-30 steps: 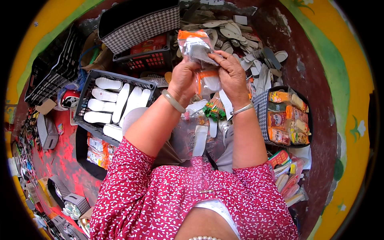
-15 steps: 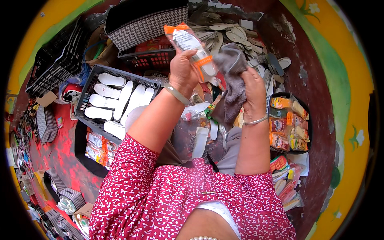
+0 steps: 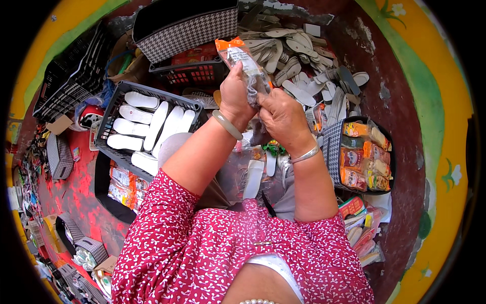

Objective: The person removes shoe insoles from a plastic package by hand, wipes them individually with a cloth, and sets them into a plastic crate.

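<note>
In front of me, my left hand [image 3: 236, 97] is closed around a clear plastic package [image 3: 242, 57] with an orange top; pale, sole-shaped contents show through it. A dark grey cloth [image 3: 252, 91] lies bunched against the lower part of the package. Gripping that cloth, my right hand [image 3: 284, 115] has its fingers curled in against the package, close beside my left hand. Most of the package's lower end is hidden by the hands and cloth. Below, a white insole [image 3: 253, 178] lies across my lap.
To the left is a dark plastic crate [image 3: 172, 96] of white insoles [image 3: 126, 127]. A heap of loose insoles [image 3: 298, 45] fills the far side. On the right stands a checked box [image 3: 332, 152] of packaged goods; a larger checked box [image 3: 190, 36] sits at the far left.
My right hand has brought the cloth leftward from beside the package onto its lower part. The package has dropped slightly and moved a little to the right.
</note>
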{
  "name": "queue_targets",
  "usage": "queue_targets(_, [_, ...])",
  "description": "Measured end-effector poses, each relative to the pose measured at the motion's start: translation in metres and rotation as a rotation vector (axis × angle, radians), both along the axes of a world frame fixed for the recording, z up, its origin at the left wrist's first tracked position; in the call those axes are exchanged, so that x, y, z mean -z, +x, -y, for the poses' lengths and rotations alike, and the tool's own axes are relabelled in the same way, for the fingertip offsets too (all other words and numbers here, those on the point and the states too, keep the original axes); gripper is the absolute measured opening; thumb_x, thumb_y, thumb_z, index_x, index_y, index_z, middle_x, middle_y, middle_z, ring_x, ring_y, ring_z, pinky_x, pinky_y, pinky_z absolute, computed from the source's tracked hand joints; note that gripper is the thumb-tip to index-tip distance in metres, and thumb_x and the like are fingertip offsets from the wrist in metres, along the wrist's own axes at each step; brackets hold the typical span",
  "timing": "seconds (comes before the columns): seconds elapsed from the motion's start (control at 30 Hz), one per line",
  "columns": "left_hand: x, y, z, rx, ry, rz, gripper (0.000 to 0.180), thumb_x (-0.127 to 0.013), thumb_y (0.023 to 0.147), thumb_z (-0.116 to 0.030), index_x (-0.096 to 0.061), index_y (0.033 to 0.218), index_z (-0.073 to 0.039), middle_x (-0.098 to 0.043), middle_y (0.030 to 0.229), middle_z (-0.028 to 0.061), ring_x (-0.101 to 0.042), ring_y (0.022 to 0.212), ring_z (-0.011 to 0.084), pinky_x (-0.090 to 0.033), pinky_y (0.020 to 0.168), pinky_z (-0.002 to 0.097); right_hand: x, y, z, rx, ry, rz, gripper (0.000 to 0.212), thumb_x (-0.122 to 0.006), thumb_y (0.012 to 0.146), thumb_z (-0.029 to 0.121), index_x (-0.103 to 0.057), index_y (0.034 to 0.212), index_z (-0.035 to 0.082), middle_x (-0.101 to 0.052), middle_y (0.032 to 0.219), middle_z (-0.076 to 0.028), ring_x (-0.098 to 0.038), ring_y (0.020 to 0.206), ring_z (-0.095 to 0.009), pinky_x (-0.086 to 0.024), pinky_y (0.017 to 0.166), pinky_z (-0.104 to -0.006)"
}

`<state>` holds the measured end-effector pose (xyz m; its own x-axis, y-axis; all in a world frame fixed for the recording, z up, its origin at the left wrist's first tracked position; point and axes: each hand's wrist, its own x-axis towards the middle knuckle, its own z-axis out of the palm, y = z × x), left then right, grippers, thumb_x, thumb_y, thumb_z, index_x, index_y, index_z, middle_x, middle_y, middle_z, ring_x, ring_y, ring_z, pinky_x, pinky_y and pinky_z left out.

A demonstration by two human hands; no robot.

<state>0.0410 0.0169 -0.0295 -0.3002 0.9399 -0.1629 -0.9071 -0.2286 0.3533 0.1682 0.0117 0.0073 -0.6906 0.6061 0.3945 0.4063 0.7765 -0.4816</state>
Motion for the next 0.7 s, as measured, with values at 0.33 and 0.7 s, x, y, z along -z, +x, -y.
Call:
queue_targets(0.33, [-0.01,-0.034,-0.01,-0.02,0.17,0.124,0.038,-0.027,0.096,-0.029,-0.045,0.118,-0.004,-0.055,0.106,0.0155,-0.053,0.099,0.0315,-0.041,0.091,0.0491,-0.007,0.066,-0.045,0.08,-0.83,-0.52,0.024,-0.054,0.084,0.012,-0.063,0.103,0.001,-0.064,0.097,-0.006,-0.06,0.082,-0.02,-0.047,0.074,-0.0326])
queue_targets(0.7, [-0.015,0.003,0.001,0.333,0.209,0.007,0.04,-0.033,0.095,-0.027,-0.044,0.122,-0.001,-0.055,0.113,0.0146,-0.055,0.106,0.0302,-0.044,0.093,0.0458,-0.03,0.039,-0.029,-0.09,-1.014,-1.332,0.041,-0.056,0.09,0.014,-0.047,0.129,0.004,-0.055,0.122,-0.009,-0.057,0.105,-0.023,-0.046,0.092,-0.0359])
